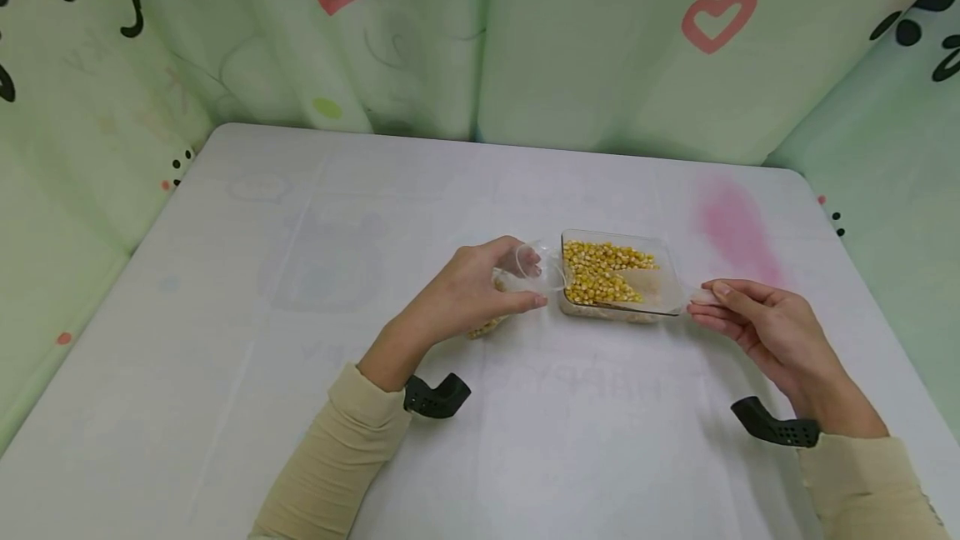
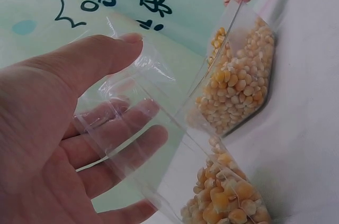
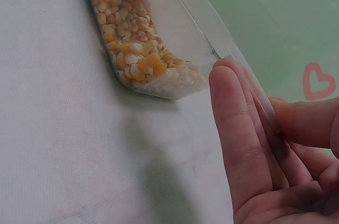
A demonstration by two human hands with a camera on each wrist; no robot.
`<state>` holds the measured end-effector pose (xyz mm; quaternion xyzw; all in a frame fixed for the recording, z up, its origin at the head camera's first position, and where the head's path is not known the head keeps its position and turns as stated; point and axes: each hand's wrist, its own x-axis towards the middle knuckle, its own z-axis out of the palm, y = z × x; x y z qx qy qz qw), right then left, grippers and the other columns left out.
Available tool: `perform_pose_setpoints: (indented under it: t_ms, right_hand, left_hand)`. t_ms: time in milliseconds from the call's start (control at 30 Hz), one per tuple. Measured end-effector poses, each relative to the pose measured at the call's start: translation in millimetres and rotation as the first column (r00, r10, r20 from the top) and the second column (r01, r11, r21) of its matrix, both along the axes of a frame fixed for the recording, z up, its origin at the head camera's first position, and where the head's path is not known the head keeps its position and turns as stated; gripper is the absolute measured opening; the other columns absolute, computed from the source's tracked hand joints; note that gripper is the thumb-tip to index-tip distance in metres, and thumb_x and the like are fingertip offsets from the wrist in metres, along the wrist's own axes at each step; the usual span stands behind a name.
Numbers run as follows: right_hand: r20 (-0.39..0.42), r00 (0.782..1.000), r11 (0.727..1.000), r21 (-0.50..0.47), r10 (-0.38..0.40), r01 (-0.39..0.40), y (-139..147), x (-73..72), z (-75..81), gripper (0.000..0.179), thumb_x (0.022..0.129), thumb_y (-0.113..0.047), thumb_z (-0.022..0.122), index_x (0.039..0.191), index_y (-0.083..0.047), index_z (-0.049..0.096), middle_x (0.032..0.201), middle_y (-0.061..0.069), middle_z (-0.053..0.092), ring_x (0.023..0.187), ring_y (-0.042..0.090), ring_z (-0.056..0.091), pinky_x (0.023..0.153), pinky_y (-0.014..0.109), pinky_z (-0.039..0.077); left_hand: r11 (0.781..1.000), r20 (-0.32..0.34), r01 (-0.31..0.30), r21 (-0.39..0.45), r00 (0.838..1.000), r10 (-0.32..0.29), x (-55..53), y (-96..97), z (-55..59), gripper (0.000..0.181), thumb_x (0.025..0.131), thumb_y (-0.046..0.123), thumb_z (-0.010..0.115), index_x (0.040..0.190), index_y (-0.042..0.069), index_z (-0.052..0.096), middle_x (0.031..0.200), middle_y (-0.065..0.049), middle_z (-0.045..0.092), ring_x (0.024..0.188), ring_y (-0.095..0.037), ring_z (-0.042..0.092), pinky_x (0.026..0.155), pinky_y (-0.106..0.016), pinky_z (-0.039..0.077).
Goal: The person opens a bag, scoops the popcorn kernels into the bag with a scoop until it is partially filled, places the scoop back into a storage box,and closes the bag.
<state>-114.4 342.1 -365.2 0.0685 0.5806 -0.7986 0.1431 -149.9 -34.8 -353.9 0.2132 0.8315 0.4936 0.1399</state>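
In the head view, my left hand (image 1: pixel 476 286) holds a clear plastic bag (image 1: pixel 551 267) by its mouth, just left of a glass container. Corn kernels (image 2: pixel 228 197) lie at the bottom of this bag in the left wrist view, with several fingers seen through the film. The rectangular glass container (image 1: pixel 667 303) stands on the table, with yellow corn kernels (image 1: pixel 600 261) heaped mostly toward its left side. At its right end my right hand (image 1: pixel 768 332) pinches the pale handle of a translucent scoop (image 1: pixel 643 282) between thumb and fingers. Its broad end reaches into the container among the kernels.
A white cloth-covered table (image 1: pixel 315 273) extends all around, bearing a pink smudge (image 1: pixel 738 223) at the right rear. Pale green printed curtains (image 1: pixel 585 57) hang behind and along both sides. Each wrist wears a black strap mount (image 1: pixel 438 397).
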Motion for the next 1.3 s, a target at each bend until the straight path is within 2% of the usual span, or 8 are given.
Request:
perform_pose_setpoints:
  t_ms: [200, 433, 667, 867, 967, 1100, 1300]
  right_hand:
    - [0.025, 0.999, 1.0, -0.008, -0.021, 0.021, 1, -0.6, 1.4, 0.02, 0.1, -0.003, 0.054, 0.107, -0.001, 0.072, 0.098, 0.012, 0.077, 0.09, 0.024, 0.076, 0.081, 0.032, 0.058]
    - [0.03, 0.999, 0.998, -0.049, -0.032, 0.033, 2, -0.7, 3.1, 0.019, 0.1, -0.003, 0.055, 0.106, 0.0, 0.072, 0.1, 0.013, 0.077, 0.091, 0.025, 0.076, 0.08, 0.033, 0.058]
    - [0.029, 0.998, 0.997, -0.041, -0.058, 0.059, 2, 0.0, 4.9, 0.02, 0.1, -0.003, 0.054, 0.106, 0.0, 0.072, 0.1, 0.012, 0.077, 0.091, 0.025, 0.076, 0.08, 0.034, 0.059]
    - [0.023, 0.999, 0.992, -0.117, -0.042, 0.045, 5, -1.5, 3.6, 0.023, 0.1, 0.001, 0.05, 0.107, 0.003, 0.072, 0.101, 0.015, 0.076, 0.092, 0.028, 0.075, 0.081, 0.036, 0.058]
    - [0.031, 0.999, 0.989, -0.143, -0.045, 0.049, 6, -1.9, 3.0, 0.023, 0.101, 0.002, 0.049, 0.107, 0.003, 0.072, 0.101, 0.015, 0.076, 0.091, 0.028, 0.075, 0.081, 0.036, 0.058]
    - [0.033, 0.999, 0.981, -0.188, -0.038, 0.044, 7, -1.7, 3.0, 0.025, 0.101, 0.004, 0.047, 0.107, 0.005, 0.072, 0.102, 0.016, 0.076, 0.092, 0.029, 0.075, 0.081, 0.037, 0.058]
    - [0.027, 0.999, 0.983, -0.178, -0.04, 0.044, 8, -1.5, 5.8, 0.026, 0.101, 0.002, 0.047, 0.108, 0.004, 0.072, 0.102, 0.016, 0.076, 0.092, 0.029, 0.075, 0.081, 0.037, 0.058]
  left_hand:
    - [1.0, -0.032, -0.016, 0.009, 0.999, 0.016, -0.7, -3.3, 1.6, 0.035, 0.086, 0.031, 0.078, 0.115, 0.019, 0.061, 0.113, 0.0, 0.07, 0.113, -0.021, 0.063, 0.095, -0.039, 0.049]
    - [0.999, -0.029, -0.018, 0.042, 0.999, 0.019, -2.1, -7.3, 3.1, 0.036, 0.088, 0.03, 0.076, 0.118, 0.017, 0.061, 0.114, 0.0, 0.07, 0.112, -0.018, 0.063, 0.095, -0.039, 0.05]
    - [0.996, -0.034, -0.037, 0.078, 0.999, 0.04, -3.8, -11.5, 3.1, 0.034, 0.088, 0.03, 0.076, 0.116, 0.018, 0.062, 0.112, 0.001, 0.071, 0.108, -0.011, 0.061, 0.103, -0.039, 0.046]
    - [0.994, -0.04, -0.054, 0.093, 0.998, 0.057, -4.8, -16.1, 4.7, 0.033, 0.088, 0.029, 0.076, 0.116, 0.018, 0.062, 0.11, 0.005, 0.071, 0.106, -0.007, 0.062, 0.109, -0.035, 0.042]
    - [0.993, -0.03, -0.063, 0.098, 0.997, 0.066, -5.0, -16.8, 5.1, 0.033, 0.088, 0.028, 0.076, 0.116, 0.018, 0.061, 0.112, 0.002, 0.071, 0.106, -0.007, 0.062, 0.11, -0.036, 0.042]
    - [0.994, -0.01, -0.05, 0.093, 0.999, 0.051, -4.5, -13.2, 3.7, 0.034, 0.088, 0.028, 0.076, 0.116, 0.018, 0.061, 0.113, 0.001, 0.071, 0.108, -0.01, 0.062, 0.11, -0.035, 0.041]
    - [0.997, 0.006, -0.025, 0.077, 1.0, 0.024, -2.3, -5.3, 1.6, 0.038, 0.087, 0.029, 0.077, 0.12, 0.018, 0.061, 0.116, 0.0, 0.071, 0.113, -0.011, 0.058, 0.107, -0.04, 0.042]
